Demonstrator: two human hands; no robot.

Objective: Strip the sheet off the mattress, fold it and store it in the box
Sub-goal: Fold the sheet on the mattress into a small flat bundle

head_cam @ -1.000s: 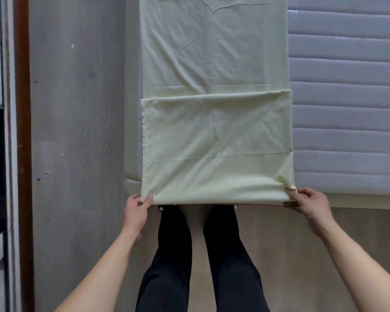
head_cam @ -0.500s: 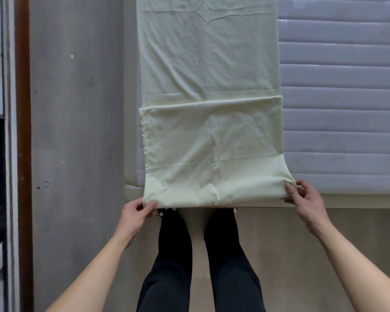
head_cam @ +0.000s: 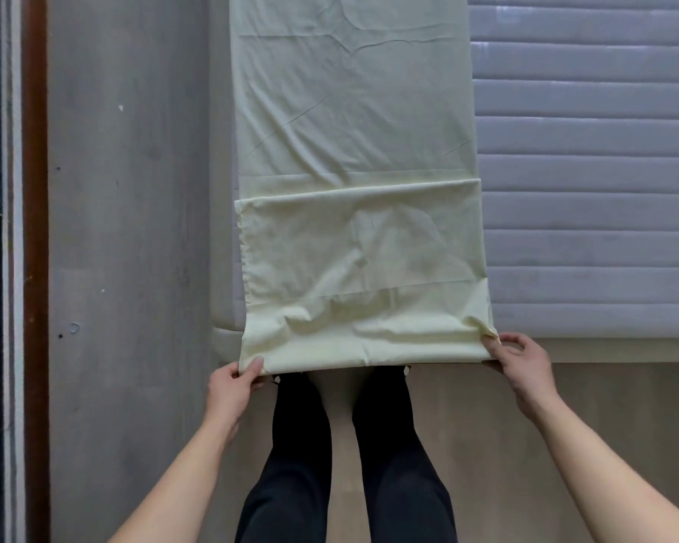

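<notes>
Across the middle of the frame, a pale yellow-green cotton sheet [head_cam: 353, 158] lies as a long narrow strip along the left part of a grey quilted mattress [head_cam: 588, 190], running from the top edge of the frame down to the mattress's near edge. Its lower end is doubled back on itself, forming a thicker rectangular panel whose upper edge crosses the strip just above mid-height. That panel is creased and slightly puckered near the bottom, with a faint seam line across it, and its bottom edge overhangs the beige bed base.

At the lower left corner of the folded panel, the left hand [head_cam: 228, 393] pinches the fabric, thumb on top and fingers curled beneath. At the lower right corner, the right hand [head_cam: 522, 362] grips the bunched corner between thumb and curled fingers. Both forearms reach up from the bottom of the frame, bare, either side of legs in black trousers [head_cam: 345, 464] standing on a wooden floor [head_cam: 487, 405]. A grey concrete wall [head_cam: 126, 229] fills the left.
</notes>
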